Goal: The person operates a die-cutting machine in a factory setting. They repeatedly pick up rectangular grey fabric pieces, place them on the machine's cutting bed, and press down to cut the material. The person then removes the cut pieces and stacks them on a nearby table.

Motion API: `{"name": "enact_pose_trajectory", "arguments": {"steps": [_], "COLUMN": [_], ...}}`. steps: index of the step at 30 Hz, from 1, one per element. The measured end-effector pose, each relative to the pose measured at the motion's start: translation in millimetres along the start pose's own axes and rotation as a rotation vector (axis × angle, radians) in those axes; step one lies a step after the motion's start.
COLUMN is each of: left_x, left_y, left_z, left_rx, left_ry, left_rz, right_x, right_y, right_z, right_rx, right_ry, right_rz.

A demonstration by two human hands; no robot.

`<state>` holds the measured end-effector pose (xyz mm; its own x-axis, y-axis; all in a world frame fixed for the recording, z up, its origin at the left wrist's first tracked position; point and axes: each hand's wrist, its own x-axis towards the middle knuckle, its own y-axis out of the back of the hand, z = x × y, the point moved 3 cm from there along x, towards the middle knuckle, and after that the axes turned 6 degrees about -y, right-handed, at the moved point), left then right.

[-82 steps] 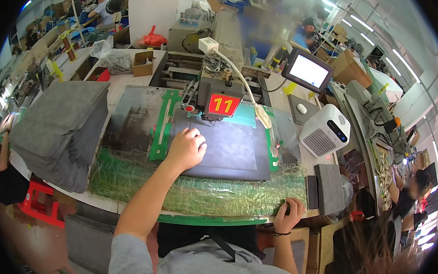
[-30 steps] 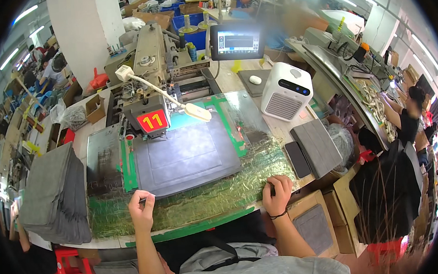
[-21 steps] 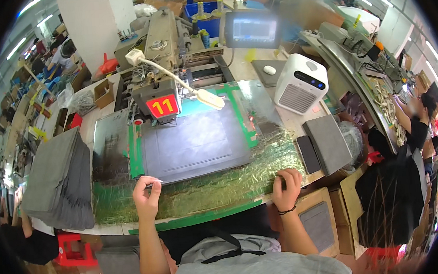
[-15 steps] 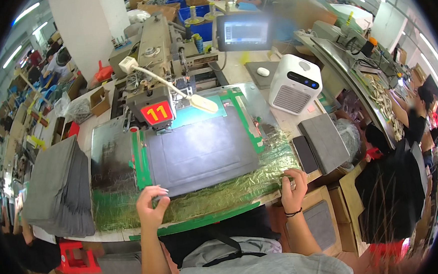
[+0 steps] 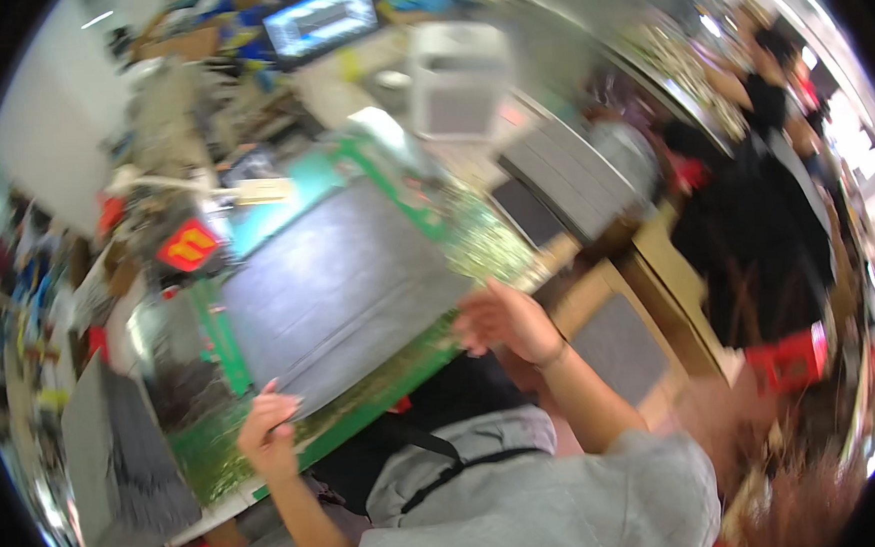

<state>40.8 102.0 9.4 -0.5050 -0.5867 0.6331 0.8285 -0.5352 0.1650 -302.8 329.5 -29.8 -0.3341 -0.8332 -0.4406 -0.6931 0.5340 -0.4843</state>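
1. The grey panel (image 5: 348,289) lies on the worktop (image 5: 179,390), between green strips to its left and right. A line runs along its near side, and a bright patch of light falls toward its far side.

2. The left hand (image 5: 267,434) is at the panel's near left corner, fingers bent and tips right by the edge — I cannot tell whether they pinch it or only rest there.

3. The right hand (image 5: 508,319) is near the panel's near right corner, its fingers loosely bent. Blur hides whether they touch the panel or hold anything. The two hands are well apart from each other.

4. At the panel's far left stands the machine (image 5: 168,120), with a red sign (image 5: 190,243) marked in yellow on its head. A pale lamp (image 5: 262,191) reaches over a turquoise sheet (image 5: 274,218) beyond the panel's far edge.

5. On the left side of the worktop is a tall stack of grey sheets (image 5: 129,473).

6. To the right lie a dark flat slab (image 5: 526,211) and, just beside it, a grey block-like pile (image 5: 567,175). Farther off stand a white boxy device (image 5: 461,82) and a lit screen (image 5: 320,22).

7. Near right, below worktop level, another grey piece (image 5: 617,343) lies on a tan board — a red stool (image 5: 788,357) is farther right. A co-worker (image 5: 767,93) in black is at the far right.
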Motion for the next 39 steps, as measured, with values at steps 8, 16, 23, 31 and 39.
{"name": "enact_pose_trajectory", "arguments": {"steps": [8, 16, 23, 31, 39], "left_x": [-30.1, -63.1, -71.5, -66.7, -69.5], "left_y": [-60.7, -129.2, -129.8, -146.7, -158.4], "left_z": [69.6, 55.3, 43.2, 48.7, 45.2], "left_rx": [-0.188, -0.033, 0.015, 0.135, 0.154], "left_ry": [0.204, 0.334, 0.491, 0.464, 0.44], "left_rz": [-0.548, -0.886, -0.803, -0.836, -0.842], "right_x": [-86.8, -277.8, -332.4, -295.0, -162.2], "right_y": [87.6, 371.7, 499.7, 473.9, 398.9], "right_z": [42.1, 273.7, 395.5, 363.8, 273.5], "right_rx": [-0.036, 0.571, 0.444, 0.104, -1.07], "right_ry": [0.01, 0.095, -0.557, -0.463, -0.806], "right_rz": [-0.061, 0.662, 1.425, 1.679, 1.411]}}
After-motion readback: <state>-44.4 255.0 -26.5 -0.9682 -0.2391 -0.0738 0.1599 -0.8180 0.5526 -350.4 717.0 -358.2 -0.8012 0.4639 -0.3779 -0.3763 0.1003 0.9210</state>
